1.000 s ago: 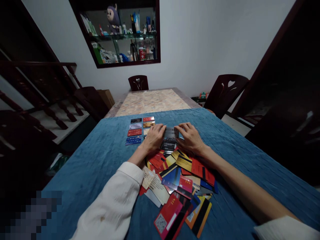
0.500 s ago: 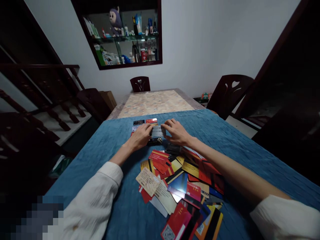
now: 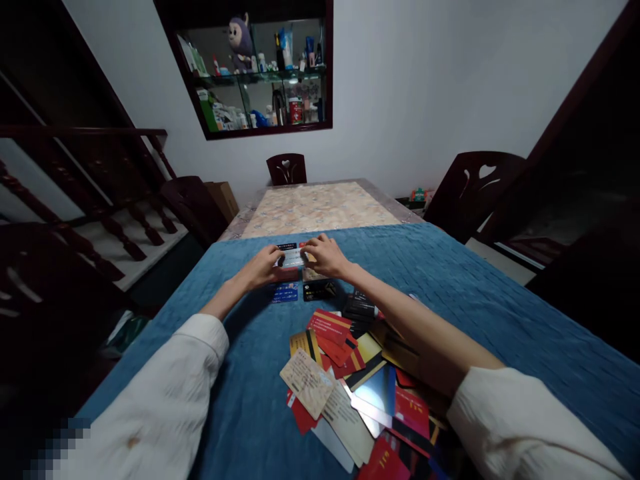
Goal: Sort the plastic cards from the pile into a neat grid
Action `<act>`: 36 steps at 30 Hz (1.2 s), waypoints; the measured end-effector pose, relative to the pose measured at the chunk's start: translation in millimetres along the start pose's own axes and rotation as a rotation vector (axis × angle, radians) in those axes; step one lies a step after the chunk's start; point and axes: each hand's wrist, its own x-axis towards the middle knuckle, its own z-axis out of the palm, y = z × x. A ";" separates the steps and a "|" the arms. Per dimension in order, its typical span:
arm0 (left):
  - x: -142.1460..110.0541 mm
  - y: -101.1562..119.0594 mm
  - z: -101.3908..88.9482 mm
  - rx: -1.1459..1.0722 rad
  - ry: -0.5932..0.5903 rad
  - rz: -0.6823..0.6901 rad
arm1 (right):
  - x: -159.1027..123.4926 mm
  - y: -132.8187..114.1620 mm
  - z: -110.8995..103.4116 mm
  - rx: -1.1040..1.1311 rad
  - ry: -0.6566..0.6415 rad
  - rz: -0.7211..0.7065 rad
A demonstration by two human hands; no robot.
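Note:
A pale silver card (image 3: 292,259) spans the gap between my hands above the far rows of cards. My left hand (image 3: 262,268) pinches its left end, and the fingers of my right hand (image 3: 325,257) are closed on its right end. Just beyond it, a black card (image 3: 287,246) shows partly. Nearer me lie a blue card (image 3: 285,292) and, beside it, a black card with a gold pattern (image 3: 320,290). Other cards in those rows are mostly hidden by my hands and the silver card.
A loose heap of overlapping cards (image 3: 345,387) covers the near part of the blue cloth (image 3: 240,373), partly under my right forearm. Several black cards (image 3: 361,305) lie at its far end. Dark wooden chairs (image 3: 473,190) stand around the table.
Both hands have moved left with the silver card, from over the right column to over the left one. The blue card and patterned black card now show more fully. The view has shifted slightly.

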 end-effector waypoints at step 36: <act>32.5 -56.3 30.9 0.073 -0.252 -0.294 | 65.4 -8.2 41.3 -0.018 -0.277 0.115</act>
